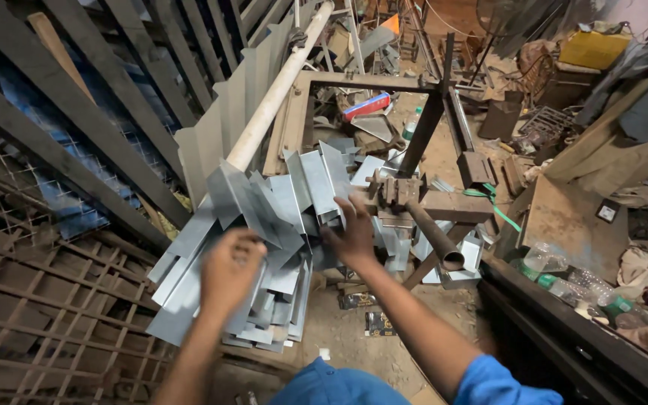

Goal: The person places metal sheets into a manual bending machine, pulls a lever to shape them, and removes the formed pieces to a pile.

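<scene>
Bent sheet-metal pieces (264, 225), grey galvanised channels with sharp folded edges, are lying heaped in front of me, their long axes mostly running from lower left up toward upper right, fanned slightly. My left hand (230, 270) is hovering over the heap's middle, fingers curled loosely; whether they are gripping a piece, I cannot tell. My right hand (354, 232) is reaching with fingers spread wide, touching the upper ends of the pieces. A pale round pole (279, 90) is slanting up behind the heap. Just beside my right hand, a rusty steel frame (429, 120) is carrying a dark pipe handle (433, 232), pointing lower right.
</scene>
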